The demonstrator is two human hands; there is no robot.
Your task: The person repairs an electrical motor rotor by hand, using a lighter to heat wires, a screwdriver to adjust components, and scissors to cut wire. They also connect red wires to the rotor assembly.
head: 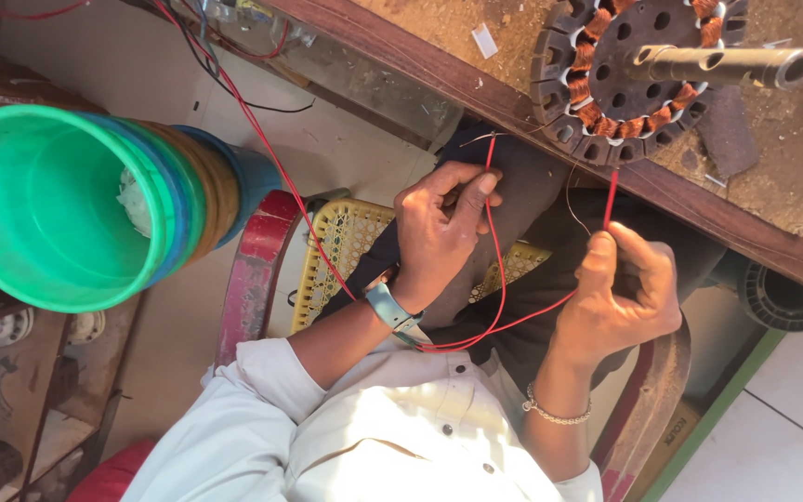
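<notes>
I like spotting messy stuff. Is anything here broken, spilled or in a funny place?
Nothing looks broken. The wooden bench is littered with small scraps. A round motor core with copper windings sits at its edge, only partly wound. Both hands, left and right, pinch a red wire. Stacked buckets appear tipped on their side.

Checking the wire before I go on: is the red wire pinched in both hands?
Yes, the left hand and right hand each pinch the red wire between fingertips.
</notes>
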